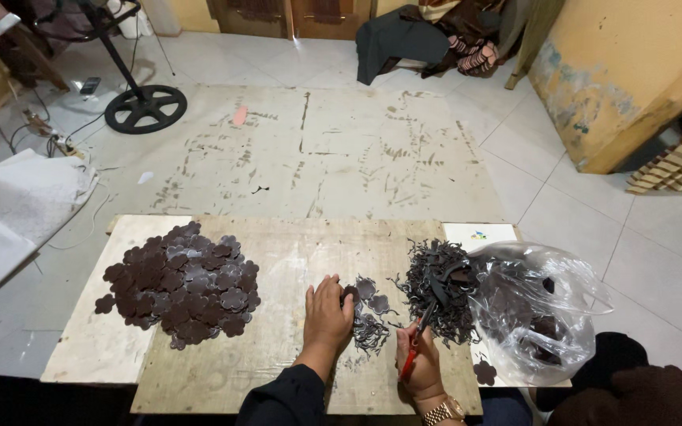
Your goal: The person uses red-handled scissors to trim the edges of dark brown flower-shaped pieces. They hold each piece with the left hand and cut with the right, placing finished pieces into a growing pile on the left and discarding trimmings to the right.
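Two hands are seen at work over a low wooden surface [278, 260] in the single head view, which looks straight down. The left hand [327, 314] is laid flat, fingers spread and loose, on a small cluster of dark flower-shaped cutouts [369, 293] near the middle of the board; nothing is gripped by it. The right hand [420, 359], with a gold watch [445, 410] at the wrist, is closed around a pair of red-handled scissors [418, 341], whose blades point up toward a tangle of dark offcuts [436, 288].

A large heap of finished flower shapes [179, 285] is piled at the left of the surface, well apart from both hands. A clear plastic bag [534, 312] holding more dark pieces sits at the right edge, just beside the offcuts, and one loose flower [484, 371] lies below it.

The cutouts are judged to be thin, light and flexible, likely a soft sheet material that bends rather than breaks; each is best pinched at a petal edge or pressed flat under the fingertips, since a single piece would slide easily on the worn wood. The offcuts look stringy and prone to snagging.

Beyond the surface, a scuffed floor mat [309, 150] and a fan base [145, 108] are seen.
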